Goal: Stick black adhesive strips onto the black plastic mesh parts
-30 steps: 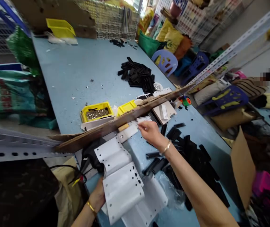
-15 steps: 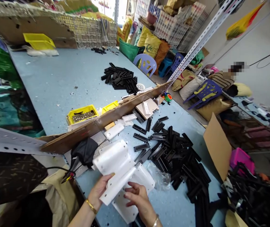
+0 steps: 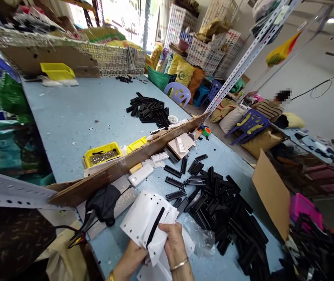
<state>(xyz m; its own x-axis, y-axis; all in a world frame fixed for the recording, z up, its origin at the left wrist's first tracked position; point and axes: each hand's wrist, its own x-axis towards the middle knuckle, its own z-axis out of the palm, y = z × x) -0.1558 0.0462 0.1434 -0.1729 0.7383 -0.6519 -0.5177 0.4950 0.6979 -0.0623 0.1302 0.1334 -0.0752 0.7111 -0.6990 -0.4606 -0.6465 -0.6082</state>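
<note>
Blue surface (image 3: pixel 76 113), lower centre: hands on white sheets.
Left hand (image 3: pixel 131 257) and right hand (image 3: pixel 174 244) pinch the sheets (image 3: pixel 143 218) and a black strip (image 3: pixel 155 232); no writing readable.

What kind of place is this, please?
Probably a small assembly or packing workshop: a long blue worktable bears piles of black plastic strips, yellow parts trays, and stacked white crates behind.

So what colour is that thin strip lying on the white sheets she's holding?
Black strip, seen in the head view.
</note>
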